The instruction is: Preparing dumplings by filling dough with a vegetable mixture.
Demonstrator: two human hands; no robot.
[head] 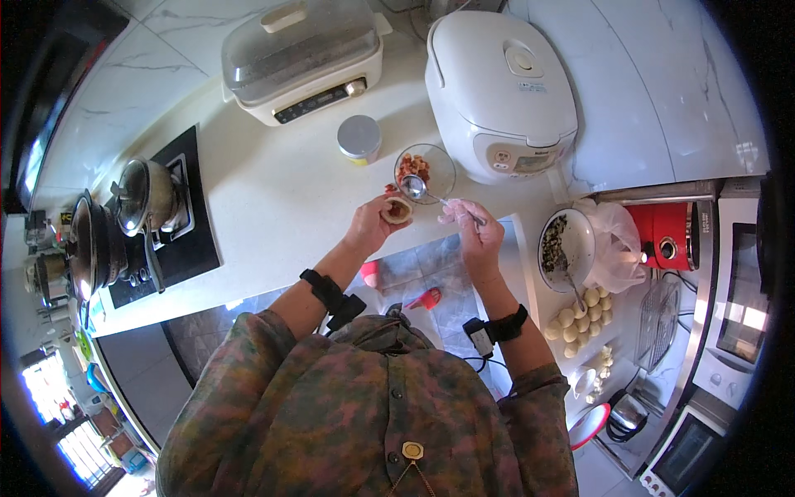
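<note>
My left hand (372,218) cups a piece of pale dough (398,211) shaped like a small bowl, with reddish-brown filling inside it. In my right hand (475,227) is the handle of a metal spoon (413,186). The spoon's bowl is over the near side of a clear glass bowl (443,171). Reddish-brown diced filling (412,166) lies at the left side of that glass bowl. A little of the same filling shows just beyond my left fingers. White residue coats some fingers of my right hand.
Behind the glass bowl stand a lidded jar (359,139), a white rice cooker (502,93) and an electric cooker with a clear lid (304,56). Pans sit on the stove (186,248) at left. At right are a bowl of dark chopped filling (581,248) and several dough balls (581,320).
</note>
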